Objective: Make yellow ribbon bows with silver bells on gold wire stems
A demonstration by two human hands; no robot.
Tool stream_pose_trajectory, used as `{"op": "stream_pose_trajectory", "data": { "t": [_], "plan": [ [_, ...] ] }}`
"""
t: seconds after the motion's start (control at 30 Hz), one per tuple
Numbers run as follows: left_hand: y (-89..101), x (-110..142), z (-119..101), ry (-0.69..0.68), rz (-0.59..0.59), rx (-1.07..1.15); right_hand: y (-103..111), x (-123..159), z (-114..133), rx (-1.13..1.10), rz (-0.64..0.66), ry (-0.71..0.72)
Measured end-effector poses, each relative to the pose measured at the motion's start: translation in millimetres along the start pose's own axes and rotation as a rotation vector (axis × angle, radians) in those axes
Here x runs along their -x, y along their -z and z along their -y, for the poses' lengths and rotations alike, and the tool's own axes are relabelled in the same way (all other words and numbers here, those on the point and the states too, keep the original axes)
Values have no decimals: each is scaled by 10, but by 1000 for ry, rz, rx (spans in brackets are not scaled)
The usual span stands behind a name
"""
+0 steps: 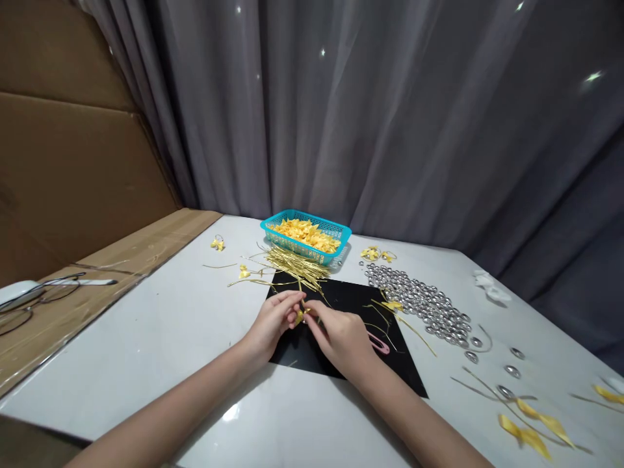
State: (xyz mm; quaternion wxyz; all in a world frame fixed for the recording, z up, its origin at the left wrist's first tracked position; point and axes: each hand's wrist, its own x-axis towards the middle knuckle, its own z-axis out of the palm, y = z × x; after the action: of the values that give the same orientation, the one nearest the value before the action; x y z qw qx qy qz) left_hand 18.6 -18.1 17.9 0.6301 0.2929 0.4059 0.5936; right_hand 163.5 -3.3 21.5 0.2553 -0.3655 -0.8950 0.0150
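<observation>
Over the black mat (316, 361), my two hands meet fingertip to fingertip. My left hand (275, 318) is closed in a pinch on a gold twist tie (301, 301) that stands up between the fingers. A small yellow ribbon bow (299, 317) shows between the hands, partly hidden by the fingers. My right hand (344, 331) pinches at the bow's right side, thumb and forefinger together. Just beyond the hands lies a pile of gold twist ties (297, 265). A pink slotted tool (379, 343) lies on the mat, partly behind my right hand.
A teal basket (344, 232) of yellow ribbon bows stands at the back. Many silver beads (419, 300) spread to the right. Loose bows (524, 434) and ties lie front right, with finished-looking bow pieces (371, 253) behind. Glasses (41, 296) rest on cardboard at left.
</observation>
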Motion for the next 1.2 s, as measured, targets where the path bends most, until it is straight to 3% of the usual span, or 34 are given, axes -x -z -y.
{"op": "stream_pose_trajectory", "data": {
  "t": [0.17, 0.43, 0.53, 0.6, 0.7, 0.8, 0.87, 0.97, 1.0, 1.03, 1.1, 1.2],
  "plan": [
    [51, -37, -60, 63, -149, 93, -1, -30, -156, -143, 30, -147],
    [100, -69, -172, 34, -189, 129, 23, -45, -184, -216, 27, -273],
    [133, -89, -244, 0, -223, 146, 59, -108, -318, -195, -59, -341],
    [153, -105, -273, -7, -226, 152, 79, -211, -470, -214, -149, -403],
    [166, -115, -268, 30, -183, 154, 61, -395, -651, -273, -157, -415],
    [149, -104, -225, 64, -132, 183, -17, -456, -574, -397, -173, -456],
    [125, -87, -195, 66, -97, 226, -63, -385, -364, -516, -161, -514],
    [85, -53, -146, 70, -33, 288, -74, -212, 12, -783, -44, -547],
    [73, -41, -126, 78, -6, 297, -62, -169, 108, -1109, -17, -624],
    [64, -28, -104, 89, 20, 300, -46, -141, 177, -1344, -54, -697],
    [52, -1, -60, 112, 66, 297, -14, -126, 230, -1603, -125, -798],
    [48, 35, -19, 133, 117, 283, 15, -147, 171, -1677, -208, -865]
  ]
}}
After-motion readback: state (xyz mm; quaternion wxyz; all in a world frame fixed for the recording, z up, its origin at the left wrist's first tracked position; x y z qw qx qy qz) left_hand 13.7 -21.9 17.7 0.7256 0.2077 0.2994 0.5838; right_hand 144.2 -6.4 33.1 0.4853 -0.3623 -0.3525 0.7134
